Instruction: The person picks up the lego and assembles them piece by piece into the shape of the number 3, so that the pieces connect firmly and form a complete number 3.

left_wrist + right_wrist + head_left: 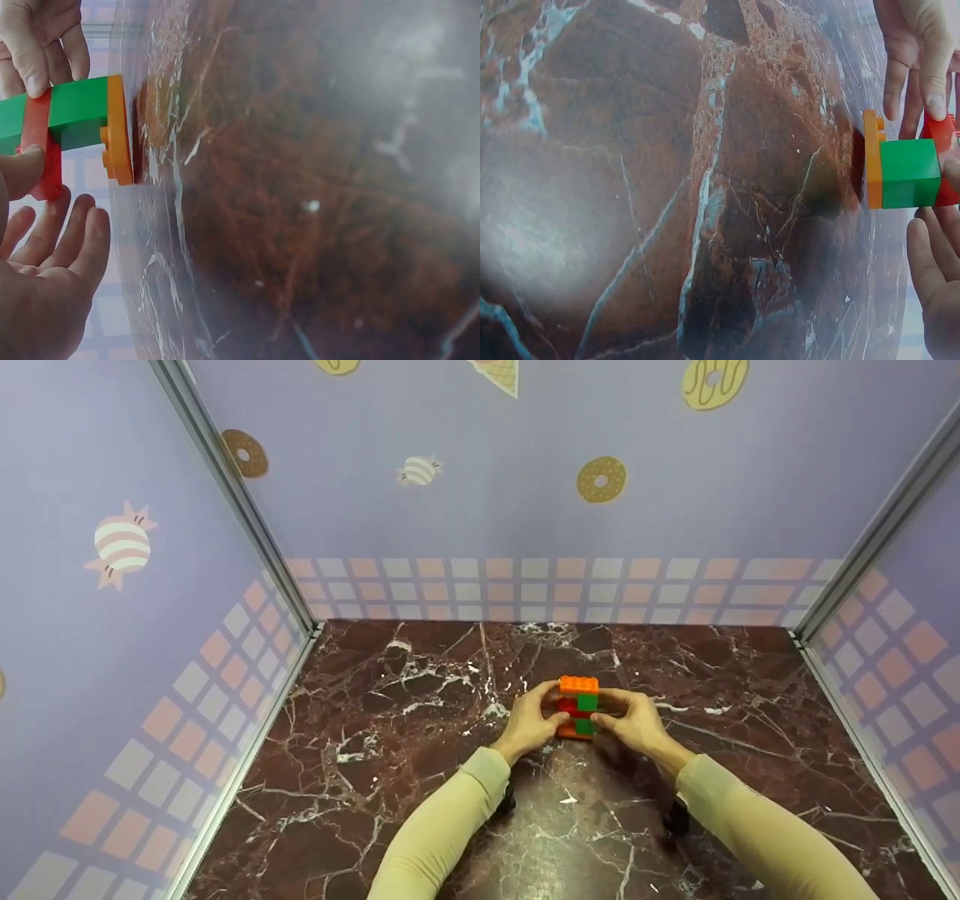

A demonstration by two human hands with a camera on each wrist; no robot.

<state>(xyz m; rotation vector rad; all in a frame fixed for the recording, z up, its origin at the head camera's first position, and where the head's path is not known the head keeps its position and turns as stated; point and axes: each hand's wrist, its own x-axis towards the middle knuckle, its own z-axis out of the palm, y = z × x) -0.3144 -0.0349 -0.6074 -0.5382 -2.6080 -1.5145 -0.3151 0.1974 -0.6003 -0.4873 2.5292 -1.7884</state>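
Note:
A small stack of toy building bricks (577,685) stands upright between the two hands. From the bottom it has a flat orange base (118,135), a green brick (909,174), a red brick (49,169), another green brick (588,703) and an orange studded top. My left hand (531,721) holds the stack from the left side, its thumb against the red brick. From the right, my right hand (637,725) grips it too, thumb also at the red layer. Whether the base touches the table cannot be told. Fingertips behind the stack are partly hidden.
The dark red marbled table (420,810) spreads around the hands. Lilac panels with sweets and tile patterns enclose it at the back (480,510), left (60,660) and right (900,622), joined by grey metal corner posts (247,502).

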